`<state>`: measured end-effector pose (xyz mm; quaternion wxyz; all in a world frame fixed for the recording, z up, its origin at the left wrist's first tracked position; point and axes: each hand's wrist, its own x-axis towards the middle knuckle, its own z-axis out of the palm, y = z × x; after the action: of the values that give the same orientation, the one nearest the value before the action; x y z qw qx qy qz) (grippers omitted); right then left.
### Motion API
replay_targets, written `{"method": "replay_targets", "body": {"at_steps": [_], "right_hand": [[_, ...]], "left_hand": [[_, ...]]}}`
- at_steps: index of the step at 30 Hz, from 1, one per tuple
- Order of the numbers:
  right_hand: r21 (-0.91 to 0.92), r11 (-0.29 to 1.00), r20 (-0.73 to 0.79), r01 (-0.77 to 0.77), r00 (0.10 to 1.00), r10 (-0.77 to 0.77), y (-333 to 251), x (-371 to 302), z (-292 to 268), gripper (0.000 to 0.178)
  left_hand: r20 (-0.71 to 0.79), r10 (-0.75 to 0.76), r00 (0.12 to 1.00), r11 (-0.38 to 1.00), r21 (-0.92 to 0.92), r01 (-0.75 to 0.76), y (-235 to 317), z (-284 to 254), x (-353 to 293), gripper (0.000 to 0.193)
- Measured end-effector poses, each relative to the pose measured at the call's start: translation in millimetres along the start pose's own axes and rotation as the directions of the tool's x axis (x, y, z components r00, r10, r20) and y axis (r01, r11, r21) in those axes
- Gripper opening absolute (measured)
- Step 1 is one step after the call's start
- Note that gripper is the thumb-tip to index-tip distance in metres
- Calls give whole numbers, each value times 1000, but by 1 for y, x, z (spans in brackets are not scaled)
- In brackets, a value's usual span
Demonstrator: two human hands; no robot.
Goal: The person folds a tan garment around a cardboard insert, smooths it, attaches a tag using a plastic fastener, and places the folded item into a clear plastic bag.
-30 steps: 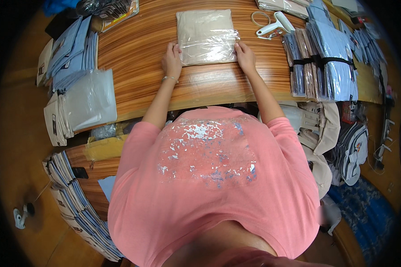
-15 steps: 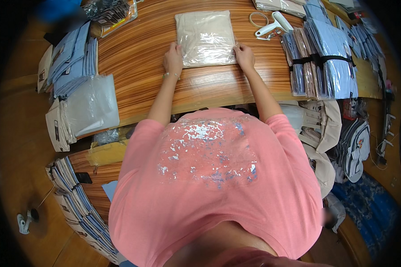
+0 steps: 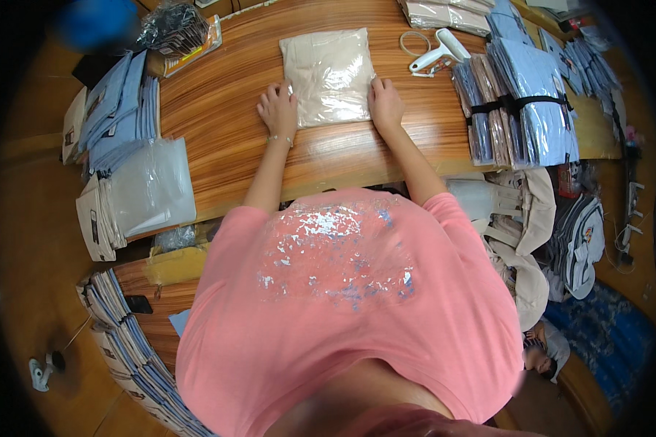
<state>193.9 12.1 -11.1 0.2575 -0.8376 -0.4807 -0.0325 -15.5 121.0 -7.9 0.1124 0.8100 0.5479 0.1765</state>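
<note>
A folded beige cloth item in a clear, shiny plastic bag (image 3: 329, 76) lies flat on the wood-grain table in front of me. At its lower left edge is my left hand (image 3: 278, 111), with bent fingers closed on the plastic. My right hand (image 3: 387, 104) pinches the lower right edge between thumb and fingers. The fingertips of both hands are partly hidden against the bag. Glare covers part of its surface.
Right of the bag lie a white-handled lint roller (image 3: 444, 49), a tape ring (image 3: 415, 44) and strapped bagged garments (image 3: 536, 102). Blue folded garments (image 3: 116, 102) and clear plastic bags (image 3: 153, 186) stand left. A person (image 3: 539, 357) is partly visible at the lower right.
The whole view has shifted slightly. My right hand has come inward, and the bag's near end looks narrower. My left hand sits a little nearer to me, its fingers more apart.
</note>
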Motion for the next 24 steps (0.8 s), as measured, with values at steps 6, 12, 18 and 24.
{"method": "replay_targets", "body": {"at_steps": [6, 12, 18, 24], "right_hand": [[-146, 989, 0, 31, 1000, -32, 10, -9, 0, 38], [-193, 980, 72, 45, 997, -32, 22, -7, 7, 42], [86, 994, 157, -66, 986, 52, 32, -4, 12, 52], [54, 976, 121, 209, 969, -214, 16, -45, -31, 61]], "left_hand": [[106, 33, 994, 996, 81, -41, -16, 4, -13, 46], [216, -50, 975, 987, 161, 15, -16, 7, -14, 51], [373, -109, 921, 970, -164, 181, -27, -13, -3, 59], [249, 149, 957, 983, -144, -115, -7, -20, -59, 72]]}}
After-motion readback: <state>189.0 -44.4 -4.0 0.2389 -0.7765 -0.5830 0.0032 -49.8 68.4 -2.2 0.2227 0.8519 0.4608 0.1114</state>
